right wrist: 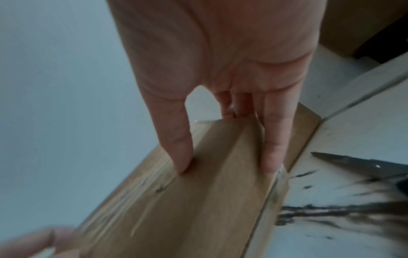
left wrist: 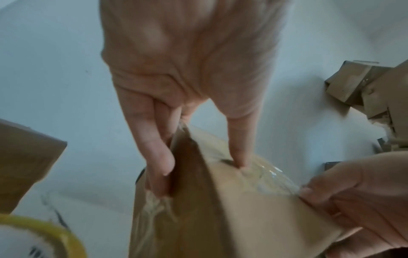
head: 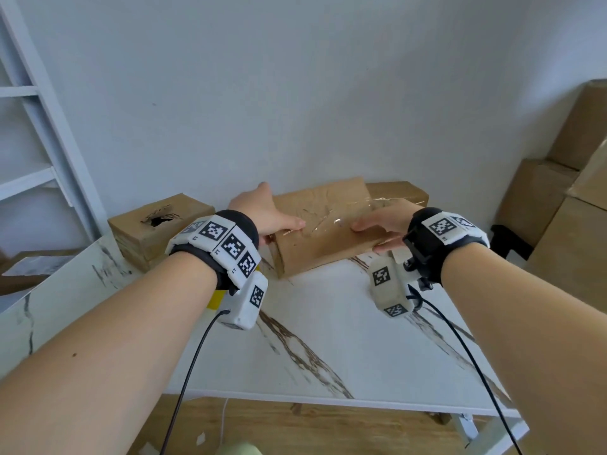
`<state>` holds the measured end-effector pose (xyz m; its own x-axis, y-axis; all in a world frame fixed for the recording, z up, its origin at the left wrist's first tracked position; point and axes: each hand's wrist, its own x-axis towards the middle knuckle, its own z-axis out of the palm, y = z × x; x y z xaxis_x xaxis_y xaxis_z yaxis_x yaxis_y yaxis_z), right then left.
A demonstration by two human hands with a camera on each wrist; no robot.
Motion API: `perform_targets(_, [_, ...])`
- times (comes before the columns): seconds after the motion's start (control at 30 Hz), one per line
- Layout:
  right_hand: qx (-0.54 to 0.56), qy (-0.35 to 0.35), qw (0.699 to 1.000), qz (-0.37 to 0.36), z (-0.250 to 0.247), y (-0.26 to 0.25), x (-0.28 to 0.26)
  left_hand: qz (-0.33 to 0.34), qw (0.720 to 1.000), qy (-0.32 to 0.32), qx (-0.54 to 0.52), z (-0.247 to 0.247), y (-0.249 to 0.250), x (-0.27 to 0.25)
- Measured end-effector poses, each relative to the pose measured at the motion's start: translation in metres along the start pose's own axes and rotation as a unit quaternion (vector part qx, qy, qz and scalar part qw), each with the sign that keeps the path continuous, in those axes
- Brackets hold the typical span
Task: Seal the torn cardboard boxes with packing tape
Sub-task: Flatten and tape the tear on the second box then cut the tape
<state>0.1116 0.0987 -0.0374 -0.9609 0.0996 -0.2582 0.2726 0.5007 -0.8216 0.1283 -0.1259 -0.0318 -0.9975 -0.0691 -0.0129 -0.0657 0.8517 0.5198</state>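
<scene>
Both hands on the box [head: 323, 229], tilted up off the table [head: 345, 339]; left hand [head: 262, 211] grips its left end, thumb on the tape [head: 331, 218]; right hand [head: 384, 221] clasps the right end, thumb on top, fingers below.

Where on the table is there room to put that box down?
The bare marble table in front, between the two forearms and its near edge, is free. The back is crowded: held box, torn box at the left, another box behind, tape roll, scissors.
</scene>
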Motion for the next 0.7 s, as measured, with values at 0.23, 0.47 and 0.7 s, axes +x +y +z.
perform_targets(0.23, [-0.201, 0.051, 0.977, -0.05, 0.04, -0.011, 0.002, 0.022, 0.997, 0.059, 0.044, 0.017, -0.011, 0.004])
perform_targets(0.47, [-0.343, 0.069, 0.924, -0.153, 0.049, -0.023, 0.013, 0.055, 0.973, 0.076, 0.213, 0.019, -0.005, 0.022])
perform_targets(0.7, [-0.408, 0.136, 0.894, -0.13, 0.072, -0.022, 0.024, 0.062, 0.977, 0.033, 0.204, 0.027, -0.008, 0.042])
